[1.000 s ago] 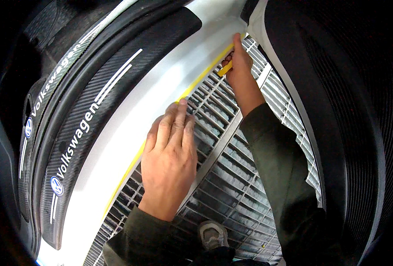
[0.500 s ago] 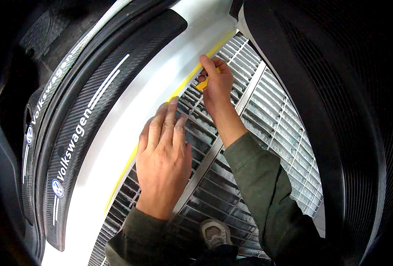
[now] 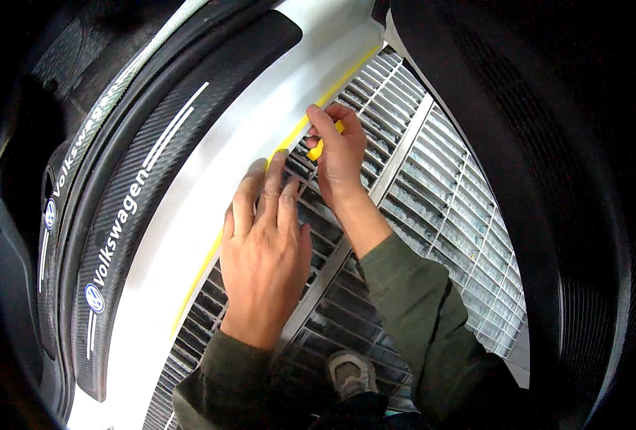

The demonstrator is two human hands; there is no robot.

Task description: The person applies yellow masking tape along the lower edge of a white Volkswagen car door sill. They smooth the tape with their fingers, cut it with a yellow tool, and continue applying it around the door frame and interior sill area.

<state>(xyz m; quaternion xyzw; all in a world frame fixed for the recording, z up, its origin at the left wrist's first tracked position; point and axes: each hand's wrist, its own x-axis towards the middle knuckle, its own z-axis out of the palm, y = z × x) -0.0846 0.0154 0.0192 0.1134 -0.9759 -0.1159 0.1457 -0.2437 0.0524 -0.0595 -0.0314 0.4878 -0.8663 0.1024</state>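
A strip of yellow tape runs along the outer lower edge of a white car door sill. My left hand lies along this edge, fingers stretched out and fingertips pressing on the strip. Just beyond it, my right hand is curled round a small roll of yellow tape, only partly visible between the fingers. The right thumb tip rests at the taped edge. Past that hand, the yellow strip continues to the far end of the sill. The undersides of my left fingers are hidden.
A black carbon-patterned scuff plate covers the inner sill at left. On the right stands a dark open door panel. Below is a metal floor grating, with a shoe on it near the lower edge.
My right hand has slid nearer along the sill edge, toward my left hand, carrying the tape roll. My left hand stays nearly in place, its fingers slightly more spread.
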